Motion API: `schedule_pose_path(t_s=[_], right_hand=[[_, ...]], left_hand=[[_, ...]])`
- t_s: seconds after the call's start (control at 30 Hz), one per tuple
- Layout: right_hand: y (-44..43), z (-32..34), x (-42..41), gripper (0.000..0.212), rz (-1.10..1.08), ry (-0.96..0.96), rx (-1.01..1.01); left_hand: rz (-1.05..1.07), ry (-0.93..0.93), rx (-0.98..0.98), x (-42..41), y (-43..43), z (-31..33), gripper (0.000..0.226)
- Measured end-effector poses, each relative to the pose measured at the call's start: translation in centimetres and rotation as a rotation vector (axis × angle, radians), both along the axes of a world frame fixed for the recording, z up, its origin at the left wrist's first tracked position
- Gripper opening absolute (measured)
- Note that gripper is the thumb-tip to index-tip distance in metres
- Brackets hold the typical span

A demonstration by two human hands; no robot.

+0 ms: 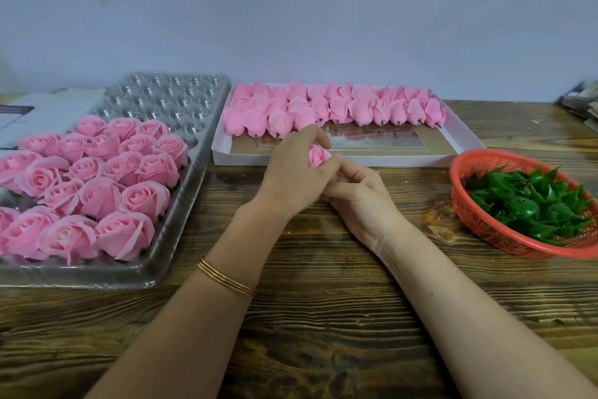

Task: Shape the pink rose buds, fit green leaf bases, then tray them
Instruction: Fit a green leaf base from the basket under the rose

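A single pink rose bud (318, 156) is held between both hands above the middle of the wooden table. My left hand (296, 172) curls round it from the left, and my right hand (359, 191) pinches its lower part from the right. Several shaped pink roses (97, 185) fill the near part of a clear plastic cell tray (181, 230) on the left. Rows of closed pink buds (333, 107) lie in a shallow white box (466, 139) behind the hands. Green leaf bases (530, 201) are heaped in a red mesh basket (469, 214) on the right.
The far cells of the plastic tray (168, 97) hold nothing. A grey-and-white box (42, 113) lies at the far left against the wall. Some stacked items (582, 104) sit at the far right edge. A gold bangle (223, 279) is on my left wrist.
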State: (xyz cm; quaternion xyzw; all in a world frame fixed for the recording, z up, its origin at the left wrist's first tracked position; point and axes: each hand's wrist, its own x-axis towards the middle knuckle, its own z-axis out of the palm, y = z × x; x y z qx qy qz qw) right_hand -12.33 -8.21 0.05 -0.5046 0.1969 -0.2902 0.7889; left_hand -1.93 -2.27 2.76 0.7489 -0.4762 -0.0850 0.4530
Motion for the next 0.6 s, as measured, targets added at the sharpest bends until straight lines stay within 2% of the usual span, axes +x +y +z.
schedule_pose_path(t_s=[0.2,0.37,0.6], right_hand=[[-0.14,-0.11,-0.04,0.037,0.022,-0.011,0.022],[-0.17,-0.15,0.06,0.028,0.03,-0.028,0.016],[-0.22,-0.14,0.02,0.029,0.071,-0.049,-0.003]], left_hand=[[-0.067,-0.054,0.062,-0.03,0.27,0.49,0.004],[-0.067,-0.08,0.142,0.19,0.45,0.77,0.007],[-0.079,-0.132,0.197,0.36,0.49,1.0,0.013]])
